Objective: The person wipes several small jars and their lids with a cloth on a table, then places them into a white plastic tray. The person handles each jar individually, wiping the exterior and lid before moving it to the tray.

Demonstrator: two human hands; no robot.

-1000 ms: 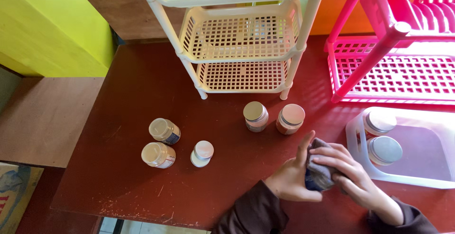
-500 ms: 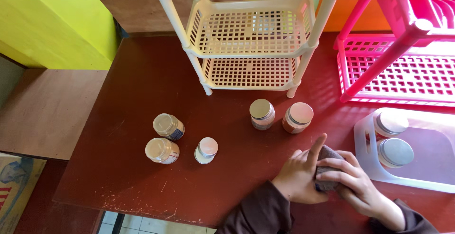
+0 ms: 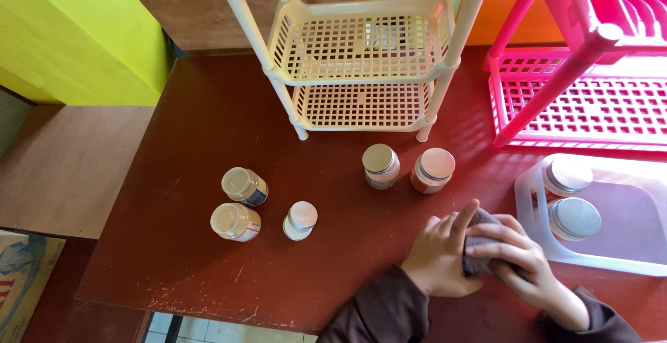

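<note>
Both hands met over a small jar wrapped in a grey cloth [image 3: 481, 246] near the front edge of the dark red table [image 3: 208, 121]; which way the jar's long axis pointed could not be told; the left hand [image 3: 439, 256] cupped it, fingers curled; the right hand [image 3: 517, 253] gripped the cloth over it; a clear plastic tub [image 3: 625, 260] just right held two silver-lidded jars [image 3: 574, 218].

labelled jars [image 3: 244, 186] on table, possibly printed carton [image 3: 21, 273] lower left

Head camera looks steeply down, close over the table [image 3: 208, 128]
</note>
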